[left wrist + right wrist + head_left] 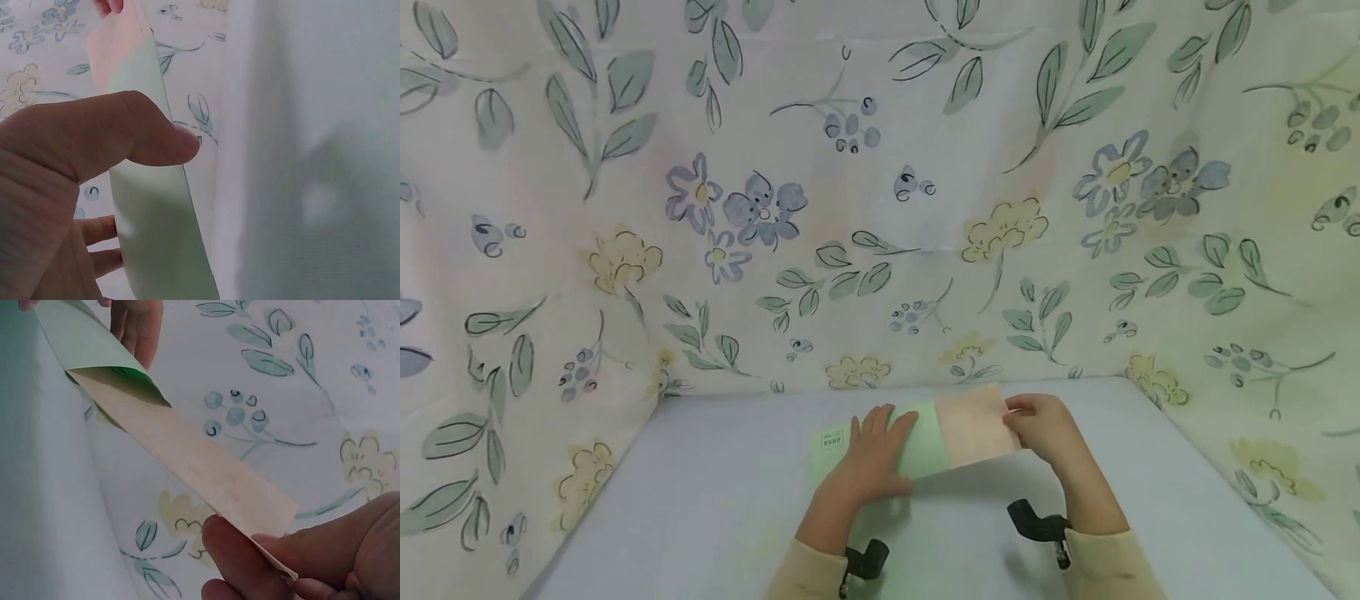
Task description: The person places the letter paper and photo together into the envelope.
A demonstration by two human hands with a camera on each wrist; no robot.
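A light green envelope [925,442] is held tilted above the table, with a small printed box near its left end. My left hand [871,462] grips it across its width, fingers spread over the face and thumb at the near edge. From the envelope's open right end sticks a pale peach sheet of paper [976,427]. My right hand [1043,427] pinches the sheet's outer end between thumb and fingers. In the right wrist view the envelope's mouth [128,378] gapes around the sheet, whose inner part is hidden inside.
A white table [715,492] lies under both hands. Behind it and at the sides hangs a floral cloth [880,208] with leaves, berries and flowers. Black wrist mounts [1037,523] sit at both sleeve cuffs.
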